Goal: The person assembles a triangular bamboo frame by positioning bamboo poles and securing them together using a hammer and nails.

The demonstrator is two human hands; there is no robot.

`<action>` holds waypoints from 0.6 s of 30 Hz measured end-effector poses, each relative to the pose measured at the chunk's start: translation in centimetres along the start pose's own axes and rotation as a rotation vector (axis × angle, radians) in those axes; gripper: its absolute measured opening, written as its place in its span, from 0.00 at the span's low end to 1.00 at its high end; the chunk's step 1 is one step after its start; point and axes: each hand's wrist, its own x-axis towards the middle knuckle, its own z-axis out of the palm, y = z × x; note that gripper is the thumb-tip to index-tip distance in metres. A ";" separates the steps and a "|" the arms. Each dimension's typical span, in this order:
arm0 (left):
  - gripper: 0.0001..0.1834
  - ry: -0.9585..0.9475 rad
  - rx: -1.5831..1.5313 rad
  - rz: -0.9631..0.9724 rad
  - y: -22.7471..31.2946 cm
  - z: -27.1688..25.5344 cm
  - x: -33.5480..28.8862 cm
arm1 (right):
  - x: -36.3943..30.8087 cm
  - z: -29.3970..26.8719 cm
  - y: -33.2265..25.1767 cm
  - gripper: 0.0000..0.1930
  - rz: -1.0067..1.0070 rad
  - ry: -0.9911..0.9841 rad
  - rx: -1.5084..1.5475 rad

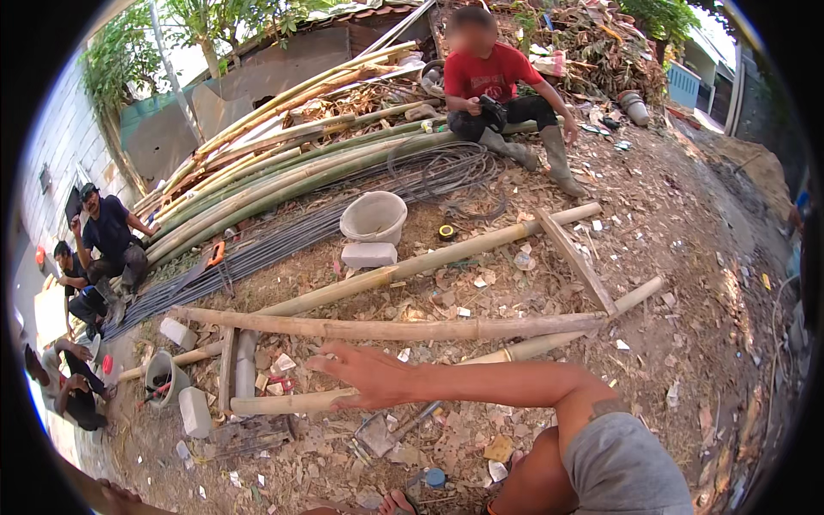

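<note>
My right hand [369, 375] reaches in from the right with fingers stretched out and nothing in its grasp. It hovers over or rests on the near bamboo pole [283, 402] of a ladder-like frame on the ground; I cannot tell if it touches. A far bamboo pole [446, 254] and two wooden crosspieces, one at the right [577, 263] and one at the left [227, 371], make up the rest. A third split bamboo length [412, 330] lies slanting across the frame. At the lower left edge, what looks like my left hand [118, 496] is in shadow, its fingers unclear.
A hammer-like tool [419, 422] lies near my foot. Beyond the frame are a grey bucket [373, 216], a pale block [369, 255], a tape measure [446, 233] and an orange-handled saw [216, 254]. A person in red [498, 73] sits on stacked bamboo; others sit at left.
</note>
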 end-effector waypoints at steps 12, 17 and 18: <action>0.14 0.003 -0.548 -0.042 -1.2 -1.4 0.6 | -0.6 0.8 0.7 0.36 0.002 -0.087 -0.031; 0.15 -0.012 -0.649 -0.062 -2.2 -1.4 0.9 | -0.6 -0.5 -0.7 0.35 0.012 -0.118 -0.028; 0.16 -0.020 -0.689 -0.077 -3.1 -1.9 1.3 | -0.7 -0.6 -1.5 0.36 0.016 -0.151 -0.015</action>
